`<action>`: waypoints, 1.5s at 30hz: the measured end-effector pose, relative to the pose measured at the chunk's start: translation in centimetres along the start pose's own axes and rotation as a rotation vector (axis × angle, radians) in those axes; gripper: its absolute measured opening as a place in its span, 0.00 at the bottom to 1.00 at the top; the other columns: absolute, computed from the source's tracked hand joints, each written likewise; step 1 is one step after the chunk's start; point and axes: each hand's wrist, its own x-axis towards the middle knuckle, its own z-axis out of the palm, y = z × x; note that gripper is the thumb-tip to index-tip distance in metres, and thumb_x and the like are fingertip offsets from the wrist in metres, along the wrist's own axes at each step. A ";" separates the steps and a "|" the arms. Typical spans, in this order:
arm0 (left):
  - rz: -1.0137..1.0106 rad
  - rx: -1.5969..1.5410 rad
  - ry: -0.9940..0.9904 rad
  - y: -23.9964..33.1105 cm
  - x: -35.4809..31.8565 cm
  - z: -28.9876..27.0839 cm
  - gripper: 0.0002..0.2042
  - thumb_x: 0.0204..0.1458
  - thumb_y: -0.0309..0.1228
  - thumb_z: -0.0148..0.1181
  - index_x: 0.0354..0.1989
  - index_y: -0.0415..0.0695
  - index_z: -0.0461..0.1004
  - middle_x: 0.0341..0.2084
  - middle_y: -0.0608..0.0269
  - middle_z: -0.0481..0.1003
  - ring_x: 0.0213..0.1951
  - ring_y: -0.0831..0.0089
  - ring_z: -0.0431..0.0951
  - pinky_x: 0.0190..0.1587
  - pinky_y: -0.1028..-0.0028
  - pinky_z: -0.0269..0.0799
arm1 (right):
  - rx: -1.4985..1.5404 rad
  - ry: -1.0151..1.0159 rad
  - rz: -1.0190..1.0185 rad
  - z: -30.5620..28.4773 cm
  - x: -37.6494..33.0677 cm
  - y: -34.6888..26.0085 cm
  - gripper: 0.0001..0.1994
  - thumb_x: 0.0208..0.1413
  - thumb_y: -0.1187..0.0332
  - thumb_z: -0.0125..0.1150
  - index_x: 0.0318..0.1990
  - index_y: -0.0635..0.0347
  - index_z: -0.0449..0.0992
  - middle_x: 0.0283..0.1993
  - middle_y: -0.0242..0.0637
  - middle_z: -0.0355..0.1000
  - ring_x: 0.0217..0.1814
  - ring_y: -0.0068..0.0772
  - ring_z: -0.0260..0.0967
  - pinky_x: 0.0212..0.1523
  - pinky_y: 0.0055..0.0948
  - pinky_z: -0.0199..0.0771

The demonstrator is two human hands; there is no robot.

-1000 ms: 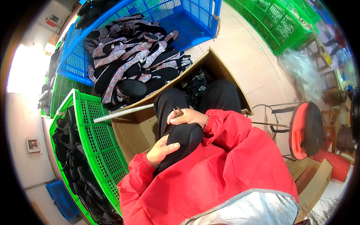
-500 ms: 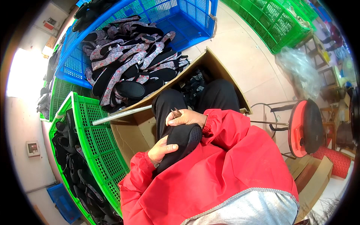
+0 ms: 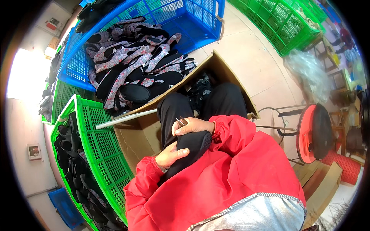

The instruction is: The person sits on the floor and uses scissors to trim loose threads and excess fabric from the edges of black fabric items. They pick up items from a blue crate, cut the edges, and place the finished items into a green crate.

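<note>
A black shoe (image 3: 190, 148) lies on my lap, sole side toward me. My left hand (image 3: 171, 156) grips its near end from the left. My right hand (image 3: 192, 126) rests on its far end and holds small metal scissors (image 3: 180, 121), whose tips stick out to the left. Both arms are in red sleeves. My knees in black trousers (image 3: 200, 104) point into an open cardboard box (image 3: 227, 73).
A blue crate (image 3: 185, 23) ahead holds several black and floral shoe pieces. A green crate (image 3: 96, 142) at my left holds black shoes. More green crates (image 3: 285, 23) stand at the upper right, a red stool (image 3: 312, 133) at my right, a white rod (image 3: 127, 118) across the box.
The view has shifted slightly; my hands keep their hold on the shoe, with the left hand sliding a little along it.
</note>
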 end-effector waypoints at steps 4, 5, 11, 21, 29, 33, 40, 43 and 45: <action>0.066 0.261 0.095 1.5 -0.8 1.2 0.19 0.59 0.36 0.57 0.53 0.37 0.70 0.44 0.63 0.75 0.45 0.75 0.72 0.51 0.74 0.68 | 0.111 0.029 -0.184 0.8 -0.4 0.0 0.09 0.62 0.68 0.56 0.46 0.62 0.72 0.41 0.33 0.71 0.44 0.22 0.68 0.49 0.23 0.67; 0.113 0.413 0.086 2.2 -1.1 1.4 0.17 0.59 0.34 0.56 0.52 0.37 0.71 0.43 0.63 0.75 0.45 0.75 0.73 0.50 0.74 0.68 | 0.234 0.089 -0.182 0.8 -0.3 0.5 0.10 0.62 0.68 0.56 0.48 0.62 0.71 0.43 0.37 0.72 0.45 0.25 0.69 0.49 0.25 0.69; 0.952 1.423 0.040 7.3 -2.5 4.3 0.09 0.48 0.20 0.58 0.39 0.40 0.77 0.42 0.54 0.76 0.48 0.57 0.75 0.49 0.67 0.72 | 0.513 0.027 -0.004 -0.8 -1.1 1.0 0.18 0.66 0.57 0.46 0.50 0.62 0.72 0.47 0.37 0.73 0.48 0.27 0.72 0.49 0.29 0.75; 1.065 1.681 0.276 4.2 1.0 1.2 0.08 0.29 0.22 0.59 0.23 0.42 0.76 0.33 0.62 0.73 0.42 0.62 0.73 0.46 0.67 0.71 | 0.558 0.167 -0.167 0.6 -2.2 -0.7 0.36 0.65 0.40 0.30 0.66 0.61 0.56 0.62 0.46 0.64 0.59 0.40 0.67 0.59 0.39 0.70; 0.892 1.549 0.280 2.5 1.7 2.0 0.13 0.37 0.32 0.68 0.29 0.40 0.73 0.21 0.57 0.72 0.29 0.56 0.74 0.36 0.63 0.69 | 0.629 0.233 -0.218 1.1 -2.0 -0.2 0.29 0.62 0.47 0.47 0.64 0.56 0.62 0.60 0.43 0.67 0.59 0.41 0.67 0.62 0.41 0.67; 0.880 1.510 0.263 1.7 2.3 2.1 0.14 0.37 0.35 0.69 0.25 0.40 0.71 0.15 0.54 0.70 0.25 0.54 0.73 0.31 0.61 0.68 | 0.465 0.315 -0.330 0.6 -1.4 0.4 0.28 0.61 0.54 0.55 0.64 0.57 0.60 0.59 0.41 0.67 0.58 0.38 0.68 0.60 0.39 0.68; 0.848 1.524 0.220 2.1 2.3 2.9 0.14 0.36 0.34 0.70 0.22 0.41 0.69 0.15 0.55 0.68 0.24 0.55 0.71 0.31 0.60 0.66 | 0.352 0.336 -0.455 -0.1 -1.1 1.1 0.28 0.59 0.59 0.60 0.62 0.59 0.59 0.58 0.39 0.67 0.58 0.34 0.68 0.60 0.35 0.67; 0.903 1.503 0.273 2.4 2.3 3.4 0.14 0.37 0.33 0.69 0.20 0.41 0.68 0.16 0.55 0.69 0.25 0.55 0.71 0.31 0.61 0.66 | 0.402 0.377 -0.449 0.0 -1.1 1.1 0.28 0.59 0.59 0.59 0.63 0.58 0.58 0.58 0.40 0.67 0.58 0.34 0.67 0.61 0.36 0.67; 0.937 1.497 0.316 2.3 2.3 3.7 0.14 0.37 0.33 0.69 0.20 0.41 0.68 0.15 0.56 0.69 0.24 0.56 0.71 0.31 0.62 0.66 | 0.427 0.386 -0.417 0.1 -1.2 0.9 0.29 0.59 0.59 0.59 0.64 0.57 0.57 0.58 0.40 0.66 0.59 0.35 0.67 0.61 0.37 0.67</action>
